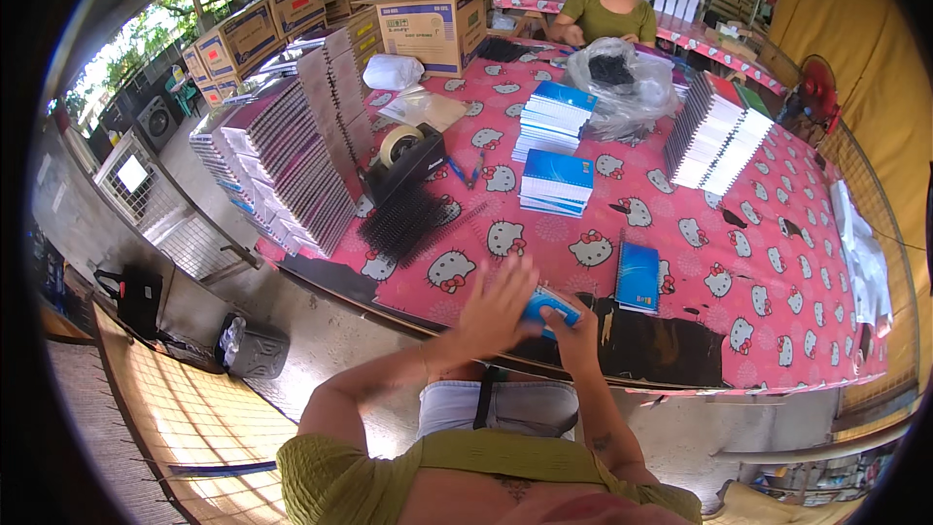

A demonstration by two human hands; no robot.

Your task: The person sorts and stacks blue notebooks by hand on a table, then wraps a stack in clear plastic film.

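A small blue spiral notebook [551, 305] is at the table's near edge, in front of my body. My right hand [575, 332] grips its right end, with the thumb over the cover. Flat, with fingers stretched out, my left hand [501, 299] lies against the notebook's left end; its fingertips are slightly blurred. Another blue notebook [639, 275] rests to the right of my hands. Beyond them stand two stacks of blue notebooks, a nearer stack [558, 177] and a farther stack [550, 122]. Loose black spiral coils [403, 224] lie to the left.
A tape dispenser [406, 157] and pliers [474, 171] sit past the coils. Tall notebook stacks [282, 160] line the left side; more stacks [714, 136] stand at right. A plastic bag [622, 87] and a carton [428, 34] are farther back. Another person [612, 10] sits across the table.
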